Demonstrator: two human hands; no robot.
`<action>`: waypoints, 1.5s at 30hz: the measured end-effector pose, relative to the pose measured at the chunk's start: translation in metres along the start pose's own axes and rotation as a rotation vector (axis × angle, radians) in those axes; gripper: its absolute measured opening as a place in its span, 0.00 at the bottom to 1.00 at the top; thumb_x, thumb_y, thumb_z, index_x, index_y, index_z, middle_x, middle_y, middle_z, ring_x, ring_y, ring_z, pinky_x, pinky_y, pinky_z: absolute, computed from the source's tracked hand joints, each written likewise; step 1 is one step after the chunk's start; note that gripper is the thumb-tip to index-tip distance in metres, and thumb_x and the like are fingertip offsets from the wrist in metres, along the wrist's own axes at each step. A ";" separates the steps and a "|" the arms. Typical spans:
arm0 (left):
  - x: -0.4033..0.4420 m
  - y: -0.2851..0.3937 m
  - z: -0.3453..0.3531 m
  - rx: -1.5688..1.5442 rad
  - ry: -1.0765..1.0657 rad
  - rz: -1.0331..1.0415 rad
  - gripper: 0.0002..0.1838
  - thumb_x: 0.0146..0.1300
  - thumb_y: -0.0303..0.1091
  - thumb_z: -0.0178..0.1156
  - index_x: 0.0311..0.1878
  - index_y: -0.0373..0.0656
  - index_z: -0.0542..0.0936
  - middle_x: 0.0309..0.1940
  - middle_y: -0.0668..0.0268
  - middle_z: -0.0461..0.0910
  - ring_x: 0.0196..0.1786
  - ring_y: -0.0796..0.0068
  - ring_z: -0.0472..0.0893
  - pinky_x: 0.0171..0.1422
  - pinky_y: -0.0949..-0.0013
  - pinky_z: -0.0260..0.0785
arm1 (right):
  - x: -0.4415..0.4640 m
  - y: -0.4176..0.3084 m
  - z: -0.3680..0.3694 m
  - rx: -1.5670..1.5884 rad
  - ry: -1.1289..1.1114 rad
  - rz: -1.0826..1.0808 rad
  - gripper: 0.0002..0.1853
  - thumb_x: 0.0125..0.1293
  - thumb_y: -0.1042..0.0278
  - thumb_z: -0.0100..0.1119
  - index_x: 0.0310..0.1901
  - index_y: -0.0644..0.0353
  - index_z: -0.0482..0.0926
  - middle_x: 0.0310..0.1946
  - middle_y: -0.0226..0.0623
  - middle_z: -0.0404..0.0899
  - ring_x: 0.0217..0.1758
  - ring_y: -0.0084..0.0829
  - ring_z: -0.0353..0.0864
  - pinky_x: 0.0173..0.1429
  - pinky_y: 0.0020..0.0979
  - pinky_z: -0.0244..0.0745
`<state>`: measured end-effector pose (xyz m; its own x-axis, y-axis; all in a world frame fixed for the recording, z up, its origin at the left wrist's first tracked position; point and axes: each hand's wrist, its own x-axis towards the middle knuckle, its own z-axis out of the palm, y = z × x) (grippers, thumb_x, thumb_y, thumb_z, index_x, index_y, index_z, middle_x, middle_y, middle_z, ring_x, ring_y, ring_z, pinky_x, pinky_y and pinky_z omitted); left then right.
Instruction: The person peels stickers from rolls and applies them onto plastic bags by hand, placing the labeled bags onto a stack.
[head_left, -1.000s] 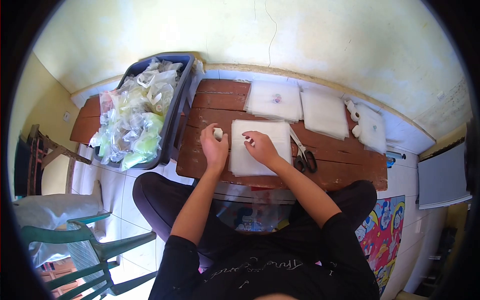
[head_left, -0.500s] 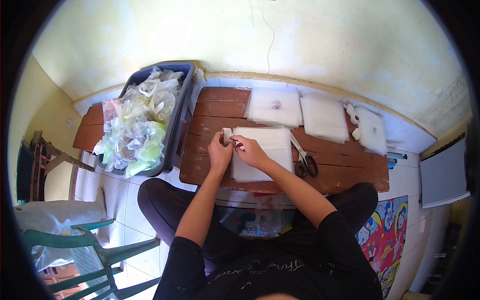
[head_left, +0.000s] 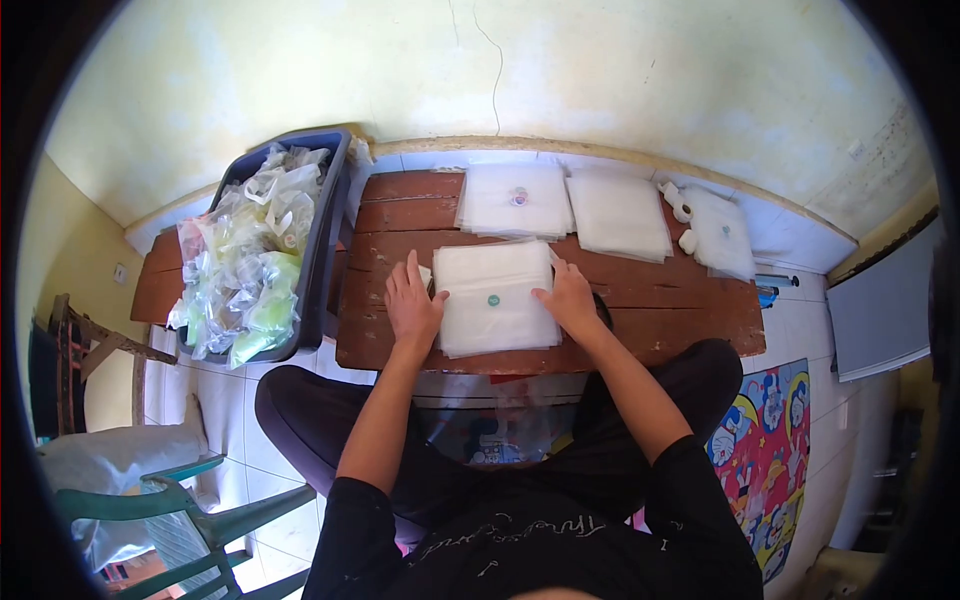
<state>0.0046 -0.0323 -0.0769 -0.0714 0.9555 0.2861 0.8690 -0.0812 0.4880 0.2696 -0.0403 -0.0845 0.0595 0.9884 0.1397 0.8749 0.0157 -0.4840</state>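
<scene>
A stack of clear plastic bags (head_left: 498,332) lies on the brown wooden table in front of me, with a small round green sticker (head_left: 493,300) on its top sheet. At the stack's left edge my left hand (head_left: 412,310) is open, fingers spread and thumb touching the side. My right hand (head_left: 571,300) rests against the right edge, open, thumb on the bags and fingers along the side. A bit of white roll (head_left: 426,276) shows beside my left fingers. Black scissor handles (head_left: 603,311) are mostly hidden behind my right hand.
Further back on the table (head_left: 405,214) lie a stickered bag stack (head_left: 516,181), a plain stack (head_left: 620,215) and another stack (head_left: 722,238) beside white rolls (head_left: 677,204). A dark tub (head_left: 333,200) full of crumpled plastic stands left. A green chair (head_left: 215,525) is lower left.
Both hands have moved apart, from together over the stack's left corner to its two sides. The green sticker now shows on the top bag. The white roll has left my fingers, and the view has shifted.
</scene>
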 end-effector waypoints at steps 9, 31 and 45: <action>-0.016 -0.004 0.025 0.103 -0.095 0.203 0.46 0.52 0.50 0.71 0.72 0.46 0.62 0.73 0.48 0.55 0.75 0.48 0.54 0.77 0.46 0.45 | 0.005 0.012 0.018 0.245 0.011 0.101 0.27 0.49 0.71 0.72 0.51 0.71 0.75 0.38 0.53 0.83 0.42 0.51 0.83 0.49 0.44 0.76; 0.059 0.040 0.016 -1.541 -0.932 -0.362 0.49 0.66 0.75 0.32 0.71 0.37 0.61 0.59 0.51 0.75 0.53 0.59 0.80 0.63 0.61 0.70 | 0.074 -0.060 -0.130 1.567 -0.236 -0.211 0.08 0.76 0.67 0.43 0.41 0.62 0.66 0.64 0.50 0.70 0.59 0.49 0.79 0.52 0.43 0.82; 0.112 0.037 0.078 -1.127 -0.394 -0.292 0.25 0.55 0.17 0.61 0.58 0.37 0.75 0.34 0.64 0.82 0.32 0.78 0.80 0.33 0.76 0.69 | 0.114 0.060 -0.033 0.826 -0.125 0.272 0.10 0.68 0.67 0.57 0.37 0.67 0.76 0.29 0.42 0.83 0.24 0.31 0.85 0.26 0.29 0.82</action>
<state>0.0665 0.0941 -0.0913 0.1305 0.9833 -0.1269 -0.0775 0.1378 0.9874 0.3446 0.0684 -0.0688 0.1197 0.9823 -0.1441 0.2071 -0.1667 -0.9640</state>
